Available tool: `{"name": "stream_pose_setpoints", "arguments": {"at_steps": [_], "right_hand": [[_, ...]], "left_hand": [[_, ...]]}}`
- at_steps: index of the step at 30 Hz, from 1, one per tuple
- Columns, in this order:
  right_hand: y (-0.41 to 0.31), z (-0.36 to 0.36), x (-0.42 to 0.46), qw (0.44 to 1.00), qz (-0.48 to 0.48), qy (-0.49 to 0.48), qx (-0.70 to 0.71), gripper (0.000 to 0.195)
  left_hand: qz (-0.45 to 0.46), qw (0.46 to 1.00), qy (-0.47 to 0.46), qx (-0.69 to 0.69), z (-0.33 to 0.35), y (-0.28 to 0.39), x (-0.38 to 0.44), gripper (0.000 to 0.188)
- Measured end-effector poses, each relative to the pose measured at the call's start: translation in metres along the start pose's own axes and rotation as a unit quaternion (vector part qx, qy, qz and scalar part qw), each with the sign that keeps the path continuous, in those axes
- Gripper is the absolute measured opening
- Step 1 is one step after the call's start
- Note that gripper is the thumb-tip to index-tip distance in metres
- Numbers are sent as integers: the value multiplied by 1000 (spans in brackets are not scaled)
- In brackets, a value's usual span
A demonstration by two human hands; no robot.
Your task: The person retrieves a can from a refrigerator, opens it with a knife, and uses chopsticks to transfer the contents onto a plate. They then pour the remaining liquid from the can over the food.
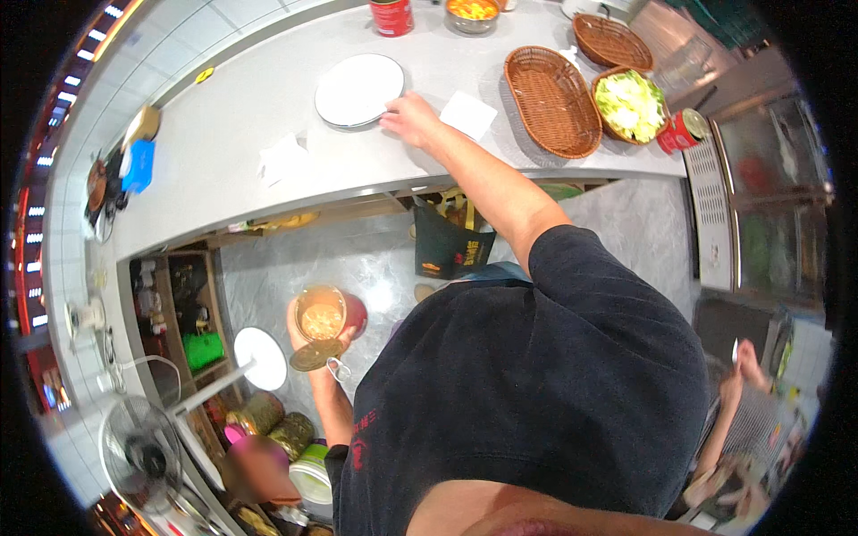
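My left hand (295,326) holds an opened tin can (355,316) with a red outside, held out in front of the counter. Pale yellowish pieces in liquid (322,321) show inside it. Its round metal lid (315,355) is bent back and still attached, with a ring pull (338,369) on it. On the counter (221,134), my right hand (410,119) grips the near right rim of a round white plate (360,90). The plate looks bare. A white square sheet (468,115) lies to the right of that hand, and crumpled white paper (284,159) lies left of it.
Right on the counter are wicker baskets (553,100), cut lettuce (629,104) in one, and an opened red can (682,130). Behind stand another red can (391,17) and a metal bowl (472,23) of orange pieces. A fan (141,447) stands lower left; another person's hands (751,367) show right.
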State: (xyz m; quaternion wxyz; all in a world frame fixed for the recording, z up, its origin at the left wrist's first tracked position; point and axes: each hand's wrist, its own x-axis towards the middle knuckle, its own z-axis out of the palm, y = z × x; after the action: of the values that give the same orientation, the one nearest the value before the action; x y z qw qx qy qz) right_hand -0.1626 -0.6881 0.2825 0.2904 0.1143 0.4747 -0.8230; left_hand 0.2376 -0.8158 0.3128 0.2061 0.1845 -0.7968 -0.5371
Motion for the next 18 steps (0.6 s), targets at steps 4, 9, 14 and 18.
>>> {"name": "stream_pose_setpoints", "arguments": {"at_steps": [4, 9, 14, 18], "right_hand": [[20, -5, -35, 994, -10, -98, -55, 56], [11, -50, -102, 858, -66, -243, -448, 39], [-37, -86, -148, 731, -198, -223, -614, 28], [-82, -102, -146, 753, -236, -216, -575, 27]], "left_hand": [[55, 997, -55, 4, -9, -11, 57, 108], [83, 995, -55, -13, 29, -28, 127, 106], [88, 995, -45, -28, 82, 1, 181, 91], [88, 995, -27, 44, 105, -5, 213, 91]]}}
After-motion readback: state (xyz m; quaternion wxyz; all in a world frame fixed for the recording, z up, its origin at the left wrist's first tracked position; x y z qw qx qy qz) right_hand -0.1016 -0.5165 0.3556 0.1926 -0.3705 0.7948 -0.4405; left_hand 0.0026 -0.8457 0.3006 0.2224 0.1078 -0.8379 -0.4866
